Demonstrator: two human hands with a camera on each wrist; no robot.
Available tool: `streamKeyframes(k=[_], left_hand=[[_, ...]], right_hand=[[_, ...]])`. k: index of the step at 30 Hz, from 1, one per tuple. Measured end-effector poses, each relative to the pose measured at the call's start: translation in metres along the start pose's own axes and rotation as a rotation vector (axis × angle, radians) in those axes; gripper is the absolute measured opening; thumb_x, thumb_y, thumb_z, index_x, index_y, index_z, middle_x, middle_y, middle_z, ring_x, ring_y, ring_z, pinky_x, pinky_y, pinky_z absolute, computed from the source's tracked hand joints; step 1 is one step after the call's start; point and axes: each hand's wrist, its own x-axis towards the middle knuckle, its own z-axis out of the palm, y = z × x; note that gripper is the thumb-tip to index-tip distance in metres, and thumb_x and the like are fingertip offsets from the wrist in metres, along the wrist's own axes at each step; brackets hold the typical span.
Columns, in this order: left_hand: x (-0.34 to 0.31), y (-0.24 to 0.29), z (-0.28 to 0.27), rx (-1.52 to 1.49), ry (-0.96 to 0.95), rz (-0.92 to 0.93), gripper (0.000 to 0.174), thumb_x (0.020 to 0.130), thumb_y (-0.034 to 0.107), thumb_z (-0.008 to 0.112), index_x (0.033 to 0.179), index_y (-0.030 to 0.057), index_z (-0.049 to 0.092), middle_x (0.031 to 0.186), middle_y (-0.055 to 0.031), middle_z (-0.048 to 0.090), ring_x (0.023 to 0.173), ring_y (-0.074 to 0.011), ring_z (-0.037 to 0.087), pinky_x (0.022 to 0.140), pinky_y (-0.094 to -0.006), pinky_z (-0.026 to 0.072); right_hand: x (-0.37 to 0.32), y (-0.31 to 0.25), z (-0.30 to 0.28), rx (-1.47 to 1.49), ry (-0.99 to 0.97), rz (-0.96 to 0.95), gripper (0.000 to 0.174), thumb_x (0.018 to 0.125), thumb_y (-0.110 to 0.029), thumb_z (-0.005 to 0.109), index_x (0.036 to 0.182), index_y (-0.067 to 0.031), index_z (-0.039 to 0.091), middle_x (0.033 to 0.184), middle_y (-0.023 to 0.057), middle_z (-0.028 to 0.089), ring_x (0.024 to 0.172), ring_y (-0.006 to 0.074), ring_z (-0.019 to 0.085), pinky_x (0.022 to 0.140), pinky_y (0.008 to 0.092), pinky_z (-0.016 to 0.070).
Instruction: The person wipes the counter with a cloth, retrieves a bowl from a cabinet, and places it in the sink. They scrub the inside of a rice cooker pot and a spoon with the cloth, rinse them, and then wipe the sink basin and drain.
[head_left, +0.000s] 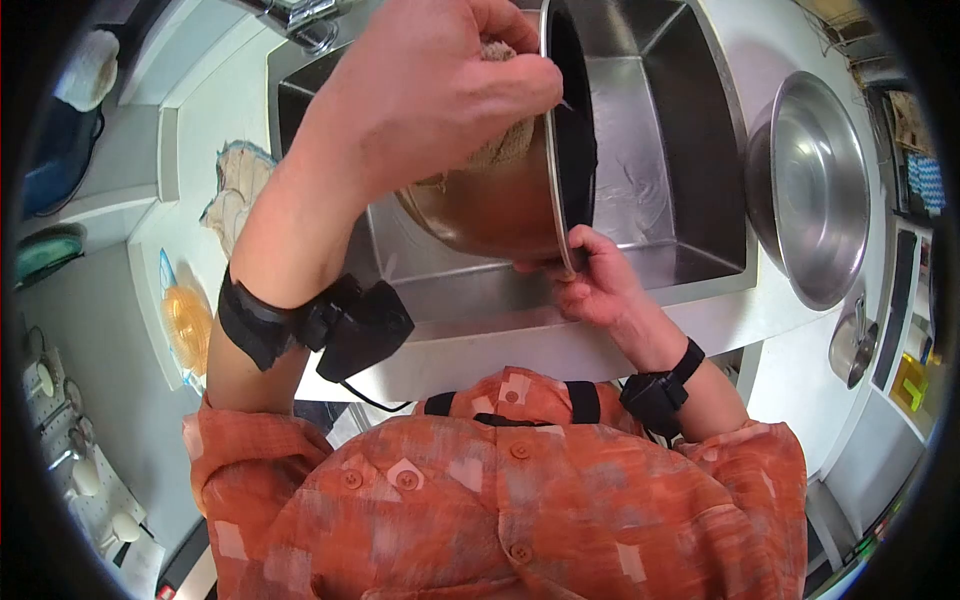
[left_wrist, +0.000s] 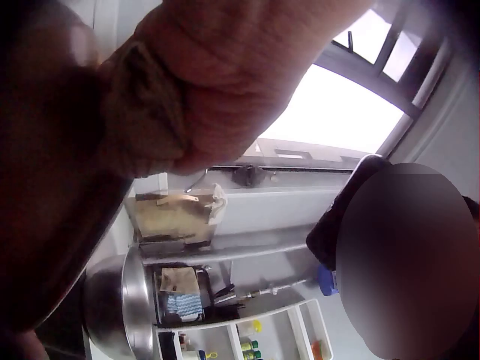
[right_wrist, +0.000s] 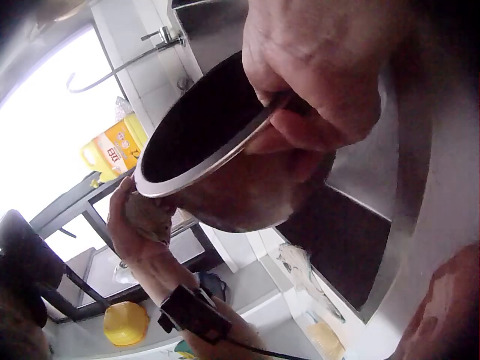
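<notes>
Over the sink, a metal pot (head_left: 490,215) with a dark inside is held tilted on its side, its mouth facing right in the head view. My left hand (head_left: 430,110) grips a brown cloth (head_left: 512,148) against the pot's outer wall, close to the rim. My right hand (head_left: 605,280) pinches the pot's lower rim, the thumb outside view partly behind the edge. From the right wrist, the right hand (right_wrist: 315,82) clasps the near rim of the pot (right_wrist: 232,199), while the left hand (right_wrist: 127,236) with the cloth (right_wrist: 150,217) is at the opposite side.
Below the pot lies a steel sink (head_left: 640,140) with wet walls. A large steel bowl (head_left: 820,190) leans at its right, near a small metal pan (head_left: 853,345). A crumpled rag (head_left: 237,185) and an orange packet (head_left: 187,325) are on the left counter. The faucet (head_left: 310,25) stands behind.
</notes>
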Motion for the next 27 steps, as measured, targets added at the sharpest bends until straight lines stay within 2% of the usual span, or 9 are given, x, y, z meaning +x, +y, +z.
streamKeyframes(k=[7, 10, 12, 13, 15, 17, 22, 25, 27], left_hand=[[-0.014, -0.007, -0.018, 0.007, -0.047, -0.043, 0.021, 0.079, 0.015, 0.059, 0.092, -0.0010, 0.061, 0.080, -0.0024, 0.059, 0.073, -0.0077, 0.055, 0.069, -0.0198, 0.0453], [-0.025, -0.010, -0.023, -0.103, -0.026, -0.135, 0.020, 0.078, 0.014, 0.059, 0.092, -0.0005, 0.061, 0.081, -0.0028, 0.059, 0.074, -0.0087, 0.056, 0.069, -0.0207, 0.0450], [-0.034, -0.021, -0.030, -0.022, 0.017, -0.185, 0.021, 0.076, 0.013, 0.059, 0.091, -0.0007, 0.061, 0.081, -0.0030, 0.059, 0.073, -0.0097, 0.056, 0.070, -0.0215, 0.0441], [-0.039, -0.022, -0.033, -0.024, 0.015, -0.181, 0.021, 0.076, 0.013, 0.059, 0.091, -0.0007, 0.061, 0.081, -0.0030, 0.059, 0.073, -0.0097, 0.056, 0.070, -0.0215, 0.0441], [-0.055, -0.019, -0.035, -0.208, 0.089, -0.229, 0.018, 0.075, 0.013, 0.060, 0.084, -0.0021, 0.061, 0.074, -0.0022, 0.059, 0.069, -0.0087, 0.055, 0.064, -0.0221, 0.0430], [-0.071, -0.020, -0.044, -0.189, 0.085, -0.263, 0.019, 0.074, 0.014, 0.061, 0.084, -0.0021, 0.060, 0.075, -0.0025, 0.059, 0.070, -0.0090, 0.055, 0.066, -0.0217, 0.0425], [-0.120, -0.007, -0.060, -0.257, 0.272, -0.417, 0.021, 0.070, 0.011, 0.063, 0.085, -0.0015, 0.060, 0.077, -0.0018, 0.058, 0.070, -0.0090, 0.053, 0.068, -0.0207, 0.0408], [-0.147, 0.003, -0.070, -0.220, 0.347, -0.429, 0.024, 0.068, 0.013, 0.064, 0.087, -0.0015, 0.060, 0.077, -0.0025, 0.058, 0.070, -0.0093, 0.053, 0.067, -0.0198, 0.0400], [-0.165, 0.008, -0.076, -0.206, 0.378, -0.448, 0.029, 0.066, 0.015, 0.064, 0.089, -0.0020, 0.059, 0.076, -0.0033, 0.058, 0.068, -0.0095, 0.053, 0.064, -0.0195, 0.0389]], right_hand=[[-0.002, -0.003, 0.004, -0.063, 0.013, -0.019, 0.028, 0.076, -0.011, 0.046, 0.098, 0.0052, 0.052, 0.087, 0.0296, 0.057, 0.037, 0.0096, 0.041, 0.030, 0.0155, 0.0315], [-0.001, 0.002, 0.008, -0.131, 0.089, -0.069, 0.025, 0.076, -0.011, 0.046, 0.095, 0.0040, 0.052, 0.087, 0.0286, 0.058, 0.036, 0.0098, 0.041, 0.030, 0.0157, 0.0313], [0.001, 0.006, 0.009, -0.159, 0.111, -0.052, 0.018, 0.076, -0.010, 0.048, 0.089, 0.0019, 0.052, 0.081, 0.0216, 0.060, 0.037, 0.0097, 0.042, 0.030, 0.0169, 0.0309], [0.002, 0.009, 0.011, -0.159, 0.112, -0.056, 0.018, 0.076, -0.010, 0.048, 0.089, 0.0019, 0.052, 0.081, 0.0216, 0.060, 0.037, 0.0097, 0.042, 0.030, 0.0169, 0.0309], [0.005, 0.015, 0.015, -0.244, 0.127, -0.067, 0.006, 0.073, -0.007, 0.054, 0.072, -0.0023, 0.051, 0.063, 0.0096, 0.055, 0.044, 0.0147, 0.048, 0.031, 0.0212, 0.0287], [0.012, 0.024, 0.018, -0.250, 0.104, -0.077, 0.006, 0.073, -0.007, 0.054, 0.073, -0.0014, 0.052, 0.062, 0.0095, 0.055, 0.045, 0.0164, 0.051, 0.031, 0.0221, 0.0285], [0.023, 0.047, 0.038, -0.377, 0.061, -0.029, 0.009, 0.073, -0.006, 0.053, 0.079, 0.0010, 0.054, 0.063, 0.0087, 0.056, 0.045, 0.0167, 0.052, 0.031, 0.0234, 0.0284], [0.027, 0.062, 0.052, -0.396, 0.025, -0.008, 0.011, 0.072, -0.006, 0.053, 0.080, 0.0016, 0.054, 0.066, 0.0097, 0.058, 0.047, 0.0178, 0.054, 0.032, 0.0237, 0.0286], [0.027, 0.069, 0.063, -0.513, -0.019, 0.090, 0.012, 0.072, -0.007, 0.053, 0.081, 0.0015, 0.054, 0.068, 0.0116, 0.059, 0.049, 0.0185, 0.057, 0.032, 0.0239, 0.0288]])
